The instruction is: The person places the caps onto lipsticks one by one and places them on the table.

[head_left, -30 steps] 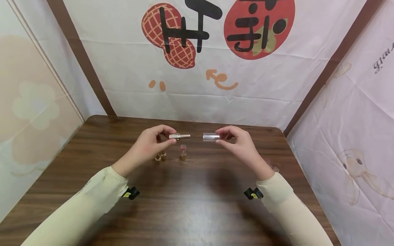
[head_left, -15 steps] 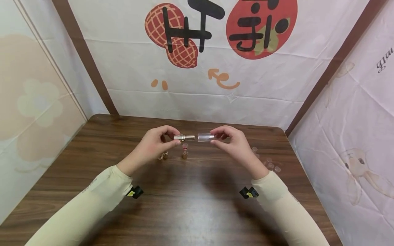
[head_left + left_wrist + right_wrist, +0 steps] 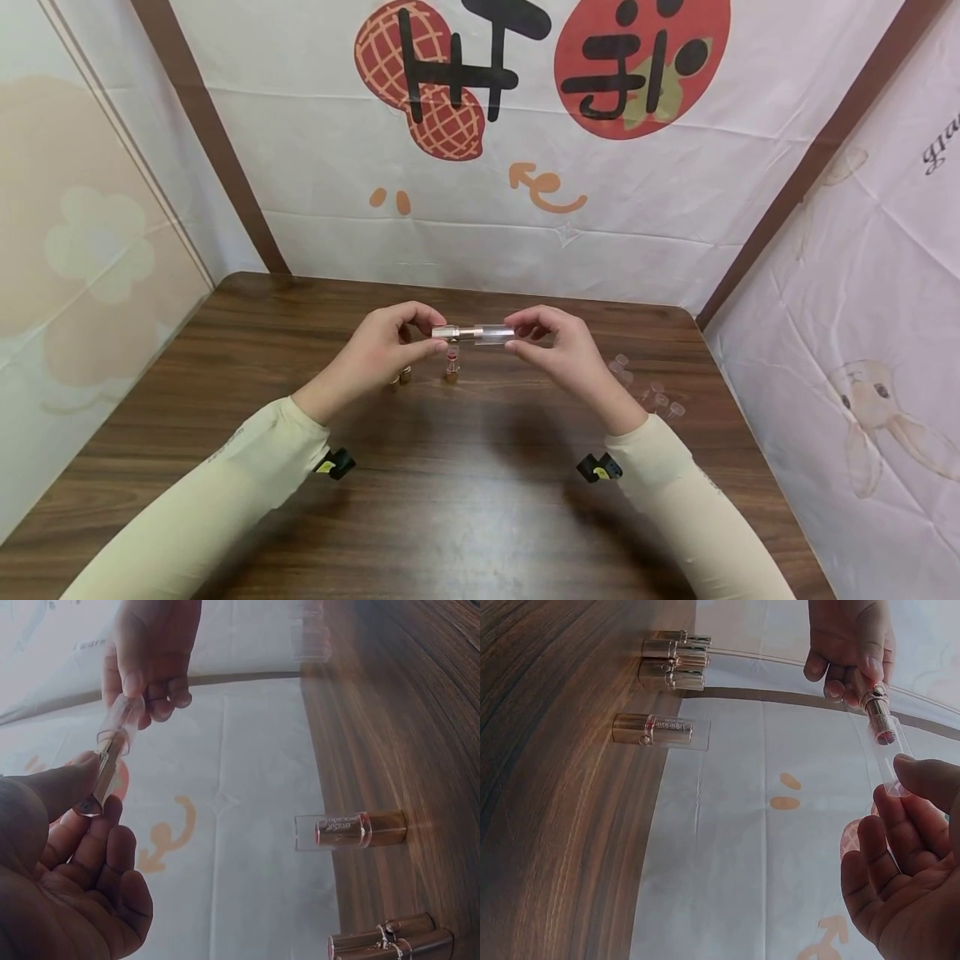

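Observation:
My left hand [image 3: 390,340] pinches the gold base of a lipstick [image 3: 874,701], held level above the table. From the other side, my right hand [image 3: 553,335] pinches a clear lipstick cap [image 3: 495,335] between thumb and fingertips. The cap's mouth is around the lipstick's narrower inner tube, and the wider base stays outside it. Below them a capped lipstick [image 3: 360,829] stands upright on the table, its clear cover over a reddish tip. Several uncapped gold lipsticks [image 3: 673,664] stand close together near my left hand, mostly hidden by it in the head view.
Several clear caps [image 3: 658,402] stand on the brown wooden table [image 3: 465,500] to the right, beyond my right forearm. A white printed cloth [image 3: 315,242] hangs behind the table's far edge, with more cloth at both sides.
The two hands have come together, the right moving left and the left slightly right. The cap, apart from the lipstick before, is now over its inner tube.

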Tool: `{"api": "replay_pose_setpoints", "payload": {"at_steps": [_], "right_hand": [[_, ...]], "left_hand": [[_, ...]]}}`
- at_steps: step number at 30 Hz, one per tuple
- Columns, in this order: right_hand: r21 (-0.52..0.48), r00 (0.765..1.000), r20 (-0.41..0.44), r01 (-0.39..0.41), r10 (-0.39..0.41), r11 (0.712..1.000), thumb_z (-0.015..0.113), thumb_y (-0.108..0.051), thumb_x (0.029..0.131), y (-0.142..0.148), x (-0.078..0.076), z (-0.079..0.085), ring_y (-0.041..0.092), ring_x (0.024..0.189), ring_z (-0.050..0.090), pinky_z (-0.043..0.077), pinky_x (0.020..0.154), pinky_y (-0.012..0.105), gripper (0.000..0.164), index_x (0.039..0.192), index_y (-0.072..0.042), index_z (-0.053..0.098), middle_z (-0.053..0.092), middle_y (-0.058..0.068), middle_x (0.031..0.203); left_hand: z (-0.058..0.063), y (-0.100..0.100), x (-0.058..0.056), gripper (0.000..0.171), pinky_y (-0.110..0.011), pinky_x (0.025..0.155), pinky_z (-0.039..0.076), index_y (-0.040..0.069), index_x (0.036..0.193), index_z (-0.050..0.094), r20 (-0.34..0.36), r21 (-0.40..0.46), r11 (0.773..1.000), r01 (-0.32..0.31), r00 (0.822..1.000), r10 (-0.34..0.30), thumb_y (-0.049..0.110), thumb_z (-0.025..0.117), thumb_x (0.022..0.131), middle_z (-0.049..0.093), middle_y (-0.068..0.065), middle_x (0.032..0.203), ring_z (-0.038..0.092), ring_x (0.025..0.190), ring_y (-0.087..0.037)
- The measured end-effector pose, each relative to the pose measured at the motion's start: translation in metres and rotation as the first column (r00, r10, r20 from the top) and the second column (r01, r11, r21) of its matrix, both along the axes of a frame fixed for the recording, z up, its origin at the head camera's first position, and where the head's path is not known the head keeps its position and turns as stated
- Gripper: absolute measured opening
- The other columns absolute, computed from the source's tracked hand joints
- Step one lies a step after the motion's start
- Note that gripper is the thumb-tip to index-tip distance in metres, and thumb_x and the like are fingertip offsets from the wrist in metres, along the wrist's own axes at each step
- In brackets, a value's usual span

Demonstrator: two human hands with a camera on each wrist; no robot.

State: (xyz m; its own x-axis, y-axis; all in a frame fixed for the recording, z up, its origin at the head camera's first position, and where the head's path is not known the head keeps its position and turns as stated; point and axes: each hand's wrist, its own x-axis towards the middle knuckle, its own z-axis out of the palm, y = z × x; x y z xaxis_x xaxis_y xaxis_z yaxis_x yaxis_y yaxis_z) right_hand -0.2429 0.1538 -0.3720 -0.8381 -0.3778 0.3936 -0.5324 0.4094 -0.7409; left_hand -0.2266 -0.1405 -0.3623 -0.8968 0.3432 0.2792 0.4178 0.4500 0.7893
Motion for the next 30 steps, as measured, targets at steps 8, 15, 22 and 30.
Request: {"api": "replay_pose_setpoints", "payload": {"at_steps": [8,15,22,30], "right_hand": [[-0.005,1.000,0.019,-0.012,0.013,1.000,0.084,-0.025,0.088,-0.006,-0.001,-0.002,0.014,0.090,0.065,0.057,0.079,0.035,0.026,0.112,-0.024,0.074,0.070,-0.007,0.101],[-0.014,1.000,0.020,-0.019,0.019,1.000,0.084,-0.023,0.088,-0.009,0.001,0.000,0.014,0.089,0.065,0.057,0.077,0.033,0.025,0.111,-0.023,0.074,0.071,-0.006,0.100],[-0.046,0.999,0.017,-0.030,0.031,0.998,0.084,-0.021,0.087,-0.011,0.001,-0.001,0.015,0.088,0.065,0.056,0.078,0.032,0.025,0.110,-0.020,0.075,0.072,-0.004,0.100],[-0.073,0.999,0.010,-0.038,0.038,0.997,0.084,-0.021,0.088,-0.013,0.005,-0.001,0.015,0.088,0.066,0.055,0.078,0.030,0.024,0.110,-0.020,0.075,0.072,-0.003,0.101]], "left_hand": [[-0.002,0.004,-0.001,0.023,-0.029,0.061,0.049,0.017,0.107,0.070,0.015,0.034,0.999,0.004,1.000,-0.005,0.024,0.083,0.088,0.070,-0.001,0.094,0.061,0.076,-0.027],[-0.003,0.007,-0.001,0.022,-0.030,0.062,0.049,0.021,0.105,0.070,0.019,0.050,0.999,0.001,1.000,-0.002,0.026,0.083,0.088,0.071,0.001,0.093,0.061,0.075,-0.025],[-0.002,0.010,0.001,0.022,-0.030,0.056,0.047,0.023,0.103,0.070,0.025,0.058,0.998,0.003,1.000,-0.004,0.028,0.084,0.087,0.071,0.001,0.091,0.060,0.071,-0.029],[0.000,0.011,0.003,0.022,-0.030,0.046,0.044,0.023,0.103,0.071,0.026,0.084,0.996,-0.005,1.000,0.002,0.027,0.085,0.086,0.071,0.000,0.088,0.056,0.065,-0.025]]}}
